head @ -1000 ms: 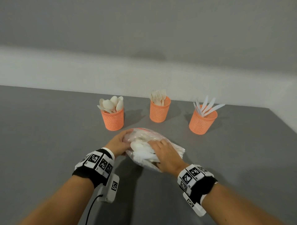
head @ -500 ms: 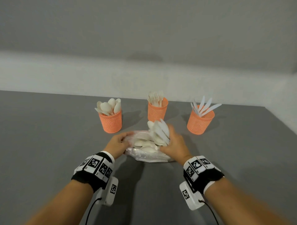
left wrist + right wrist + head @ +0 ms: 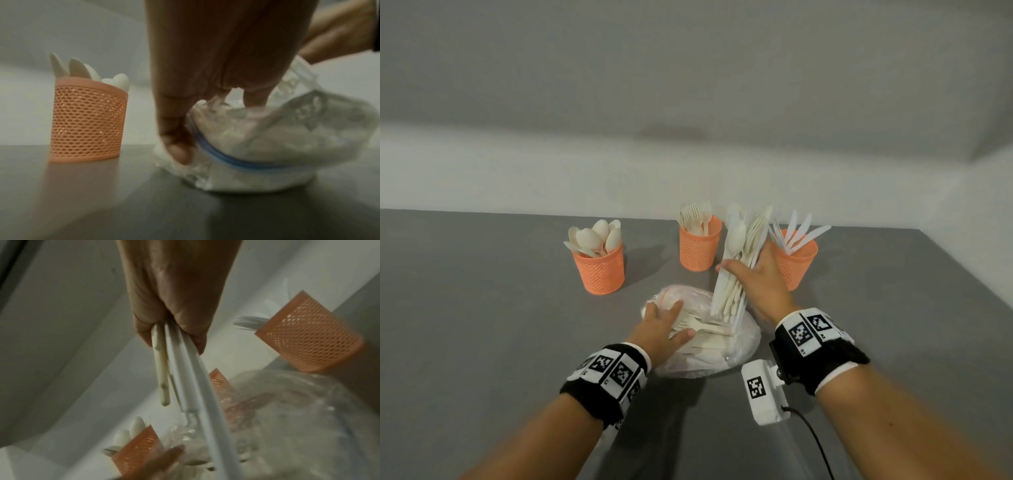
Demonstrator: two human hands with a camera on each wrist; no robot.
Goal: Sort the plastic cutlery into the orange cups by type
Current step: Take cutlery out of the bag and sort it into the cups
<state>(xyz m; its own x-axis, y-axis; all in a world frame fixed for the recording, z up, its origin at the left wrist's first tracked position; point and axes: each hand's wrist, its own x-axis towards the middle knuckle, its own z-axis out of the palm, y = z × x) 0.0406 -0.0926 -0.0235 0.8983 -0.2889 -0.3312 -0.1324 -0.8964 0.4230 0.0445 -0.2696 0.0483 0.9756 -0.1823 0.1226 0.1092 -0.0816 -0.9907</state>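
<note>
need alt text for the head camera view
The right hand holds a bundle of plastic cutlery upright over a clear plastic bag that the left hand presses onto a grey table. Behind stand three orange mesh cups: spoon cup left, fork cup middle, knife cup right.

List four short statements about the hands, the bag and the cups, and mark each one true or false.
1. The right hand holds a bundle of cutlery over the plastic bag. True.
2. The left hand is lifting the spoon cup. False: the left hand rests on the bag, and the spoon cup stands apart on the table.
3. The middle cup holds knives. False: the middle cup holds forks; the knives are in the right cup.
4. All three cups stand upright. True.
</note>
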